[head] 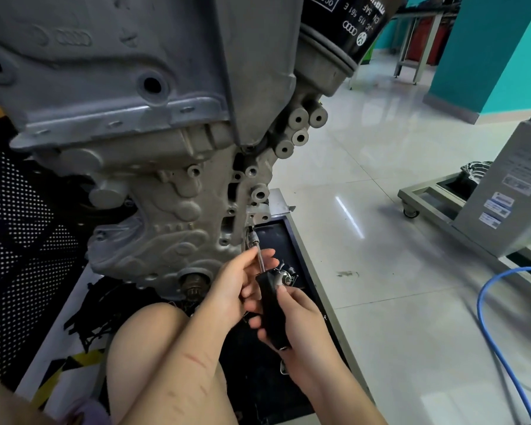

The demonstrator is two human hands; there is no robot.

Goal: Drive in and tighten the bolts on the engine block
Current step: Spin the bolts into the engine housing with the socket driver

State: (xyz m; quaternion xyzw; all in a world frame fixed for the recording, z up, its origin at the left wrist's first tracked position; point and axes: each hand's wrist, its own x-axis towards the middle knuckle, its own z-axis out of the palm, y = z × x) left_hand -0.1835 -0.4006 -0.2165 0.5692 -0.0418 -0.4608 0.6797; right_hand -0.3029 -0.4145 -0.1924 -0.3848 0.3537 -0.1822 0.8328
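Workshop corner as I see it: pale tiles, teal walls.

I see a glossy white tiled floor (365, 167) catching streaks of light, a teal wall (485, 50) on the right, and a metal-framed bench (417, 41) far back. A grey cabinet (509, 191) sits on a castered steel frame (423, 197); a blue hose (500, 342) curls across the tiles.

The right hand (292, 320) reaches in from the lower right, fingers curled round a black tool handle (273, 311) in a firm grip. The left hand (239, 280) comes from the lower left, thumb and fingertips pinching the tool's metal shaft (262, 261) just above the handle. Both forearms are bare.
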